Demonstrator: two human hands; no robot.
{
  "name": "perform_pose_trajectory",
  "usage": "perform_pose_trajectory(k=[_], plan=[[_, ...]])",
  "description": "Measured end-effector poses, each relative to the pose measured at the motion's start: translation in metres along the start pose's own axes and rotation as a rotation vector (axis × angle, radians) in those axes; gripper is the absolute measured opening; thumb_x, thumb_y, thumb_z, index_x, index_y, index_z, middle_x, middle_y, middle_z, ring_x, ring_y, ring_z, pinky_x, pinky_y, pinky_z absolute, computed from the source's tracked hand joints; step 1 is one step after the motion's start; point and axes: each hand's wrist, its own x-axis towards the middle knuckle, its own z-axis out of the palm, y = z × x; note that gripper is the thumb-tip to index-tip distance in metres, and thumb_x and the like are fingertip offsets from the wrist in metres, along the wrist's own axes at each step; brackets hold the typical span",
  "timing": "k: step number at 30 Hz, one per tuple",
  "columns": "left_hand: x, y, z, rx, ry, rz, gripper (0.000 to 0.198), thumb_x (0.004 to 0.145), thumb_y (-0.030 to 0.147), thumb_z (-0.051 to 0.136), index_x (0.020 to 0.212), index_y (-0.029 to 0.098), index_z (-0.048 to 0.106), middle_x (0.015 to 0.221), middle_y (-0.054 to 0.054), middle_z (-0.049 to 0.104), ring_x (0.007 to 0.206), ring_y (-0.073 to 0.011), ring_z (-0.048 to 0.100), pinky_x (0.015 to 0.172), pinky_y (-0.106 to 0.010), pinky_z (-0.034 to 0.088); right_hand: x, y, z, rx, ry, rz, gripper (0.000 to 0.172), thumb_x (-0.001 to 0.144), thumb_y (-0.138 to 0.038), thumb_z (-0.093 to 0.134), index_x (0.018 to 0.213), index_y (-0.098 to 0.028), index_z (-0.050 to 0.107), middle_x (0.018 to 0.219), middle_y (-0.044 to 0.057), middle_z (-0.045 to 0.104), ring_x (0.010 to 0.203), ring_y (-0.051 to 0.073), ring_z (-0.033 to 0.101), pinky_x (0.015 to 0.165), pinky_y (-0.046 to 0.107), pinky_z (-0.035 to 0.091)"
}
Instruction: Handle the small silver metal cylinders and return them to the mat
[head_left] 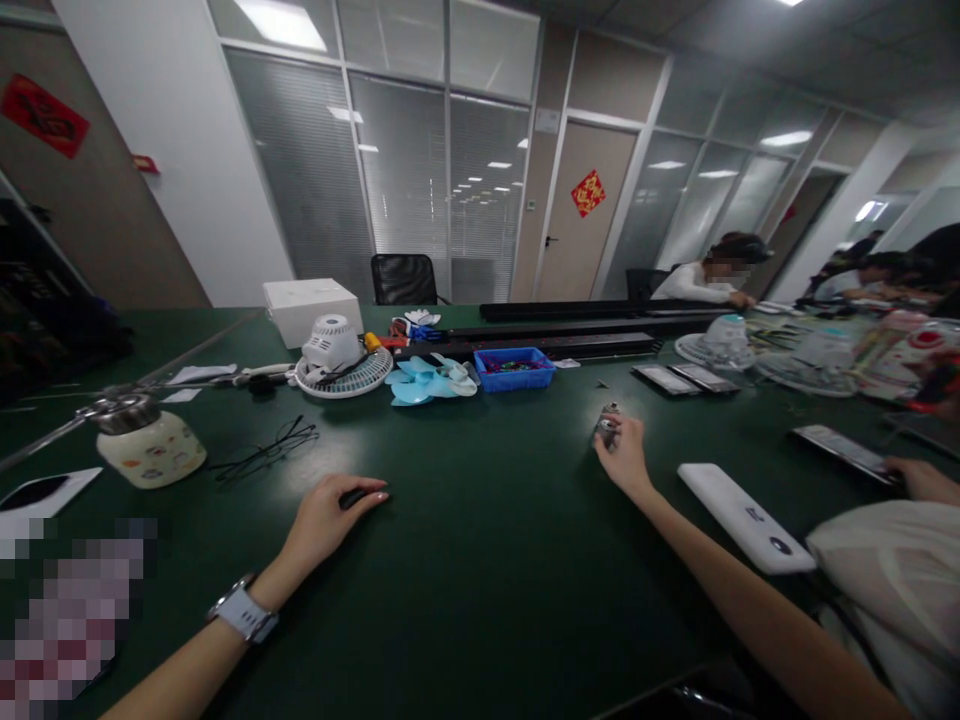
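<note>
My left hand [322,520], with a watch [244,608] on its wrist, rests low over the green table [480,560]. Its thumb and fingers close around a small black object [351,497], mostly hidden by the hand. Further forward on the right, my right hand [626,455] pinches a small grey metallic part [606,425] at the tabletop; its exact kind is too small to tell. Beyond the hands lie light-blue fan blades [424,382] and a blue tray [514,372] of small parts.
A white fan body [334,350] and white box [311,305] stand at the back left. Eyeglasses [277,445] and a patterned jar [150,445] are left of my hand. A white power bank-like device [742,515] lies right, beside a co-worker's hand [926,485] on a phone.
</note>
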Motion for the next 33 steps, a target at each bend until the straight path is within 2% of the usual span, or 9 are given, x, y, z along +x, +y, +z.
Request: perform_pose_trajectory(k=[9,13,15,17,19,21,24,27,33], plan=[[0.002,0.001,0.0,-0.088,0.047,-0.147,0.05,0.084,0.058,0.042,0.104,0.021,0.069,0.092,-0.006,0.074,0.083,-0.024,0.068,0.075,-0.033,0.051,0.008,-0.009,-0.012,-0.204,0.055,-0.077,0.054,0.073,-0.015,0.049,0.126,-0.011,0.038,0.12,0.019,0.04,0.117,0.032,0.037,0.097,0.053,0.037],[0.001,0.005,-0.001,-0.174,0.117,-0.247,0.053,0.086,0.057,0.034,0.106,0.018,0.064,0.089,-0.007,0.074,0.086,-0.024,0.068,0.075,-0.034,0.05,0.002,-0.058,-0.016,-0.192,0.145,-0.186,0.048,0.078,-0.022,0.054,0.124,-0.012,0.043,0.127,0.019,0.039,0.125,0.032,0.034,0.101,0.053,0.033],[0.001,0.004,0.0,-0.203,0.161,-0.277,0.051,0.087,0.057,0.034,0.104,0.018,0.063,0.088,-0.007,0.073,0.086,-0.0239,0.068,0.077,-0.034,0.05,-0.009,-0.104,-0.005,-0.069,0.004,-0.323,0.036,0.083,-0.026,0.053,0.119,-0.018,0.051,0.122,0.014,0.048,0.12,0.027,0.042,0.1,0.048,0.036],[0.001,0.003,0.001,-0.231,0.216,-0.302,0.049,0.087,0.055,0.034,0.102,0.017,0.062,0.086,-0.007,0.073,0.085,-0.0235,0.068,0.078,-0.034,0.049,-0.023,-0.155,0.019,0.099,-0.366,-0.438,0.029,0.088,-0.031,0.05,0.115,-0.024,0.056,0.106,0.006,0.058,0.101,0.02,0.055,0.09,0.037,0.043],[0.001,0.0,0.002,-0.256,0.27,-0.317,0.048,0.088,0.054,0.034,0.103,0.017,0.06,0.086,-0.008,0.072,0.085,-0.0232,0.068,0.078,-0.034,0.049,-0.034,-0.2,0.051,0.215,-0.703,-0.395,0.036,0.088,-0.041,0.051,0.12,-0.025,0.056,0.087,0.001,0.062,0.079,0.014,0.058,0.073,0.029,0.046],[0.0,-0.001,0.002,-0.262,0.288,-0.329,0.046,0.087,0.054,0.036,0.102,0.017,0.058,0.085,-0.008,0.071,0.084,-0.0233,0.068,0.077,-0.035,0.049,-0.038,-0.234,0.083,0.247,-0.86,-0.333,0.048,0.082,-0.053,0.057,0.122,-0.025,0.057,0.076,-0.002,0.061,0.068,0.013,0.056,0.063,0.026,0.043],[-0.003,-0.003,0.003,-0.253,0.275,-0.335,0.043,0.086,0.053,0.041,0.101,0.017,0.057,0.084,-0.008,0.072,0.083,-0.0239,0.068,0.076,-0.035,0.049,-0.035,-0.261,0.119,0.198,-0.883,-0.296,0.052,0.073,-0.064,0.061,0.112,-0.03,0.067,0.072,-0.002,0.061,0.066,0.013,0.055,0.057,0.025,0.037],[-0.004,-0.003,0.004,-0.246,0.263,-0.312,0.04,0.086,0.051,0.042,0.101,0.017,0.057,0.083,-0.008,0.072,0.083,-0.0235,0.068,0.077,-0.035,0.049,-0.035,-0.272,0.135,0.146,-0.887,-0.224,0.044,0.073,-0.067,0.058,0.1,-0.035,0.073,0.072,-0.002,0.063,0.064,0.013,0.054,0.054,0.024,0.034],[-0.005,-0.005,0.006,-0.208,0.215,-0.277,0.039,0.083,0.05,0.046,0.103,0.018,0.055,0.087,-0.007,0.072,0.082,-0.0229,0.069,0.074,-0.034,0.049,-0.03,-0.253,0.117,0.25,-0.87,-0.145,0.031,0.079,-0.053,0.059,0.096,-0.031,0.074,0.069,-0.002,0.063,0.061,0.012,0.053,0.054,0.024,0.035]])
